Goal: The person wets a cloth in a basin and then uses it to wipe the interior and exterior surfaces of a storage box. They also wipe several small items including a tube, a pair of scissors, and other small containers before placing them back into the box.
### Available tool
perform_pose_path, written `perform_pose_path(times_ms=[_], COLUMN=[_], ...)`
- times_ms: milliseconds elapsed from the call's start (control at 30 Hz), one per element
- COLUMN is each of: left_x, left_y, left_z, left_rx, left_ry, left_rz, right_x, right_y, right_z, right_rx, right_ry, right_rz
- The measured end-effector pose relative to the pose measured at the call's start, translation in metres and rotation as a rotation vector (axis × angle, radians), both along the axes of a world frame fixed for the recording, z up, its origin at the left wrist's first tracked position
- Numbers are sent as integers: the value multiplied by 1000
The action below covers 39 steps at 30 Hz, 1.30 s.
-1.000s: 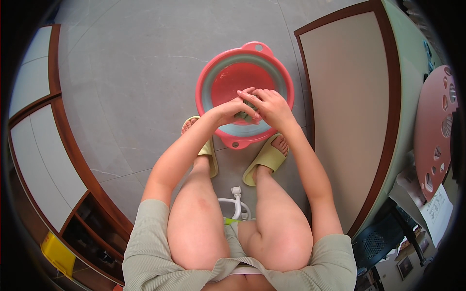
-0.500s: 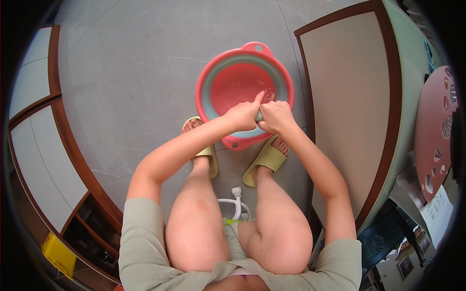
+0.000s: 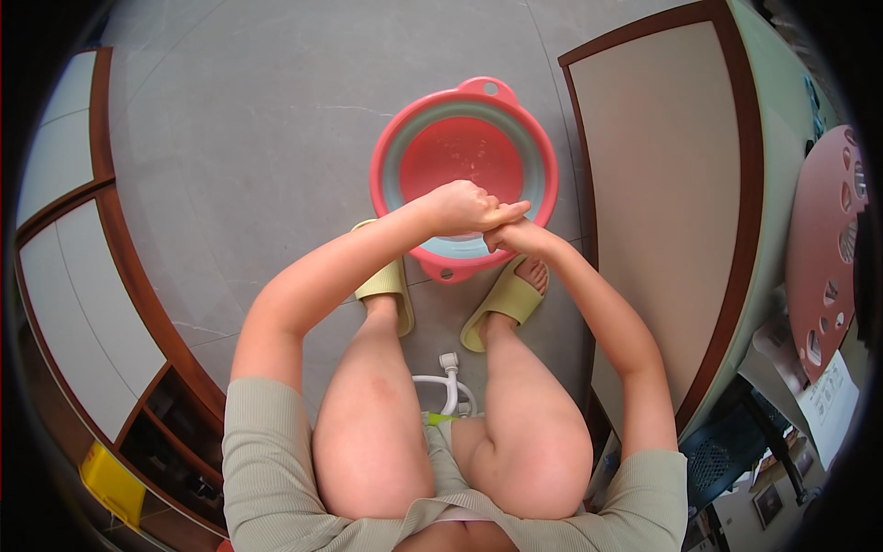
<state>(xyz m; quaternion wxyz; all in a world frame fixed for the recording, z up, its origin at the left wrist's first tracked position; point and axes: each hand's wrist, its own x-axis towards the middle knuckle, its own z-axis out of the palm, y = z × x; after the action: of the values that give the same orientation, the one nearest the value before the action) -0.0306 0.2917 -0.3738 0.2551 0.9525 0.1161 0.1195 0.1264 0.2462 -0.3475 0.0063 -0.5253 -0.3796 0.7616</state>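
My left hand [image 3: 463,208] is closed above the near side of a round pink basin [image 3: 380,152] with a grey-blue inner band. Against it, a little lower and to the right, my right hand [image 3: 517,236] is closed too, wrist bent and fingers curled. The two fists meet and are twisted against each other. What they grip is hidden now; half a second earlier a small greenish bundle showed between them. Shallow water [image 3: 460,152] with drops and ripples lies in the basin, which stands on the floor before my feet.
My feet in yellow-green slippers [image 3: 384,285] flank the basin's near side. A white hose [image 3: 450,391] lies between my legs. A pale cabinet with brown edging [image 3: 662,184] rises close on the right; low cabinets [image 3: 92,304] line the left.
My left hand has turned over, its thumb side swinging right, and my right wrist has bent downward. The greenish bundle has gone out of sight between the fists. Ripples in the water have shifted.
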Motion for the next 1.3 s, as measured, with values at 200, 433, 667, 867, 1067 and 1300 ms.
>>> perform_pose_path(times_ms=[200,433,667,867,1067,1300], left_x=[4,-7,-14,-19,-15,-17], left_y=[-7,-26,0,4,-5,4], left_z=[1,-1,23,23,11,12], left_rx=[14,-315,-1778,-2097,-2032,-1777], left_ry=[154,249,481,587,697,477], left_rz=[138,589,723,420,302,477], right_x=[-11,-11,-13,-18,-16,-19], right_y=[-13,-18,-12,-9,-11,8], right_z=[-20,-6,-9,-17,-34,-13], right_rx=[255,1096,1548,1468,1574,1529], right_ry=[-51,-572,-618,-414,-508,-664], right_rz=[-198,119,66,193,471,521])
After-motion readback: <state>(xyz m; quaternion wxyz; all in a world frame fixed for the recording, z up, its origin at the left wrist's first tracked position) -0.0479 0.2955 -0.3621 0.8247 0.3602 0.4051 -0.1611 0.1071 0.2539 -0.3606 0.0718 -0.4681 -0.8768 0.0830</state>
